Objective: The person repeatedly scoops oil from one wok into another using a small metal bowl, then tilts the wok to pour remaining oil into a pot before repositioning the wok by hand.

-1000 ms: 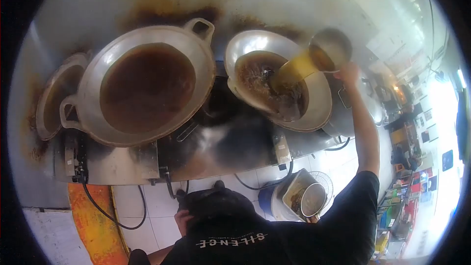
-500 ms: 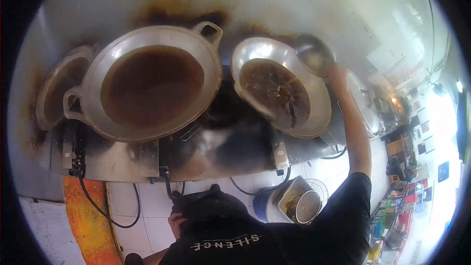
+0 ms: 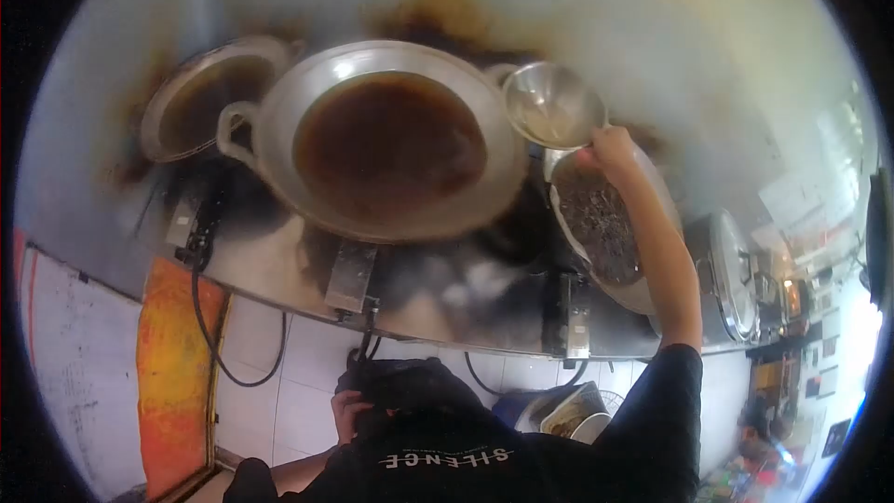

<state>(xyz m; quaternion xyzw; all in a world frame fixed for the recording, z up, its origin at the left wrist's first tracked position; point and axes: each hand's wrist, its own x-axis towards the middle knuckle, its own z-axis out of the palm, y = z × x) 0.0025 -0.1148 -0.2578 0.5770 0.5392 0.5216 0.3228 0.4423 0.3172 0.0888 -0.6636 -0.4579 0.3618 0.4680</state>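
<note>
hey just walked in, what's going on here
The person's right hand has a grip on a metal bowl by its rim, raised near the right edge of the large middle wok. Dark liquid sits in that wok and in the right wok. The left hand is low, against dark clothing; whether it holds anything is unclear.

Wears black short-sleeved T-shirt [image 3: 577, 466]. Bears white chest print [image 3: 449, 459] reading SILENCE, upside down from this view, thin line through letters; fainter small text alongside, illegible. Has plain black right sleeve [image 3: 663, 396], dark left sleeve [image 3: 248, 482] near lower edge. Has bare right hand [image 3: 610, 149], bare left hand [image 3: 347, 414].
</note>
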